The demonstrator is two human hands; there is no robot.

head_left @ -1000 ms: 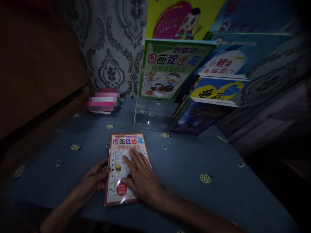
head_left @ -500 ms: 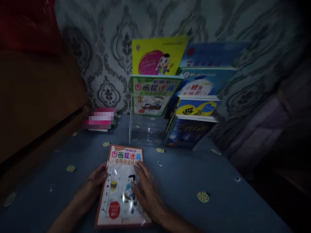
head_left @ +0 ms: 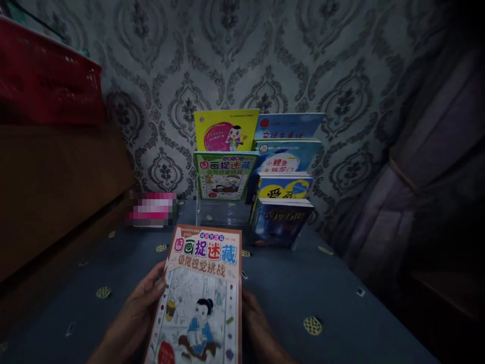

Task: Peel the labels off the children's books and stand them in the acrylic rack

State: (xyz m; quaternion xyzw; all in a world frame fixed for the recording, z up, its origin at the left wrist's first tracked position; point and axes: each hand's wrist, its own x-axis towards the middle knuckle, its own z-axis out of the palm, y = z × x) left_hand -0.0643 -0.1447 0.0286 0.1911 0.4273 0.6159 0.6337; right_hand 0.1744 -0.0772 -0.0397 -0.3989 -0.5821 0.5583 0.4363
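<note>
Book [head_left: 200,298] in hand, one copy, was tilted up over the near side of a printed blue table [head_left: 280,293] in the head view; the left hand [head_left: 138,306] gripped one edge, the right hand [head_left: 258,318] the other, fingers partly hidden. Six covers [head_left: 223,179] showed in one clear rack [head_left: 217,216], before patterned wallpaper [head_left: 212,55] and a curtain [head_left: 409,172].

A person's left hand [head_left: 138,306] and right hand [head_left: 259,323] hold an orange-bordered picture book [head_left: 199,303] by its sides, cover up, over a blue-covered bench [head_left: 278,298], as a clear stand [head_left: 222,216] carries two columns of bright books [head_left: 223,177] toward the far edge, a blurred pink item [head_left: 151,210] lies near the far left corner and a tied curtain [head_left: 382,227] hangs beyond the right edge
</note>
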